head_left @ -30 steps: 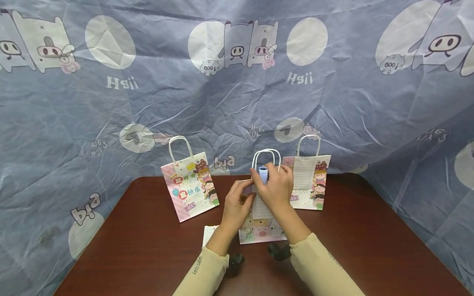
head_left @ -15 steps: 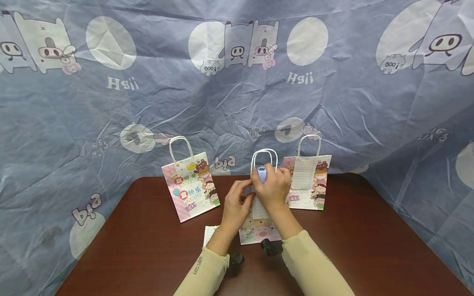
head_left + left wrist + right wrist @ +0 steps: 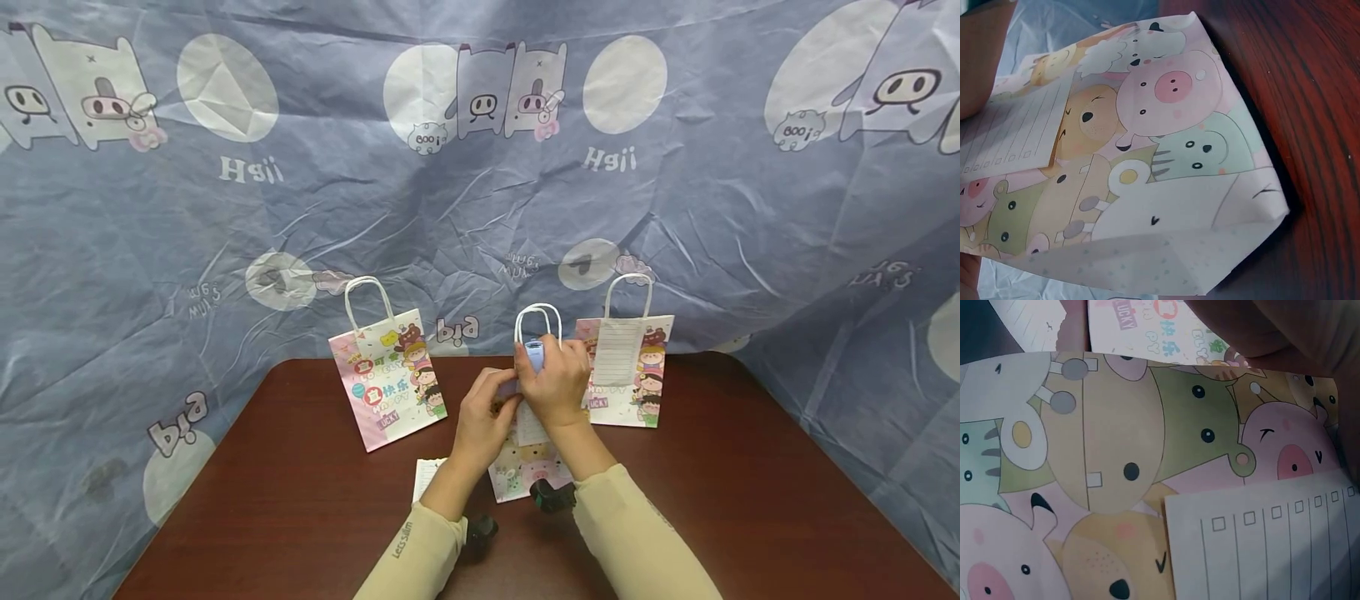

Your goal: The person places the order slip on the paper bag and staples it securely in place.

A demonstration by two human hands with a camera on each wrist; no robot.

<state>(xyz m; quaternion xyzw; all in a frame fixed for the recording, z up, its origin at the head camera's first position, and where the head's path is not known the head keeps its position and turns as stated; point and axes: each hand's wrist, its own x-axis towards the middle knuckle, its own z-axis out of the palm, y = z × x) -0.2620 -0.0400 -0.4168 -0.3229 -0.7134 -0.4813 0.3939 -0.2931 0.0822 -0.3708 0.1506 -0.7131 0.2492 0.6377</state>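
My left hand [image 3: 483,425] pinches the top left edge of a paper gift bag [image 3: 513,479] printed with cartoon animals. The bag stands slightly tilted, with its white handles up. A lined checklist sheet [image 3: 531,429] lies against the bag's front; its checkbox edge shows in the right wrist view as a white sheet [image 3: 1260,550]. My right hand [image 3: 558,383] grips a small light-blue stapler [image 3: 534,354] at the top of the bag, over the sheet. My fingers hide the stapler's lower part and the sheet's top edge.
A pink and white gift bag [image 3: 386,383] stands at the back left. Another gift bag [image 3: 648,375], with a lined sheet [image 3: 617,354] on its front, stands at the back right. A loose lined sheet [image 3: 426,477] lies beside my left forearm on the brown table [image 3: 300,517].
My right hand has shifted slightly left with the stapler. The middle bag has tilted a little, its bottom edge now slanting. My left hand has kept its hold on the bag's top.
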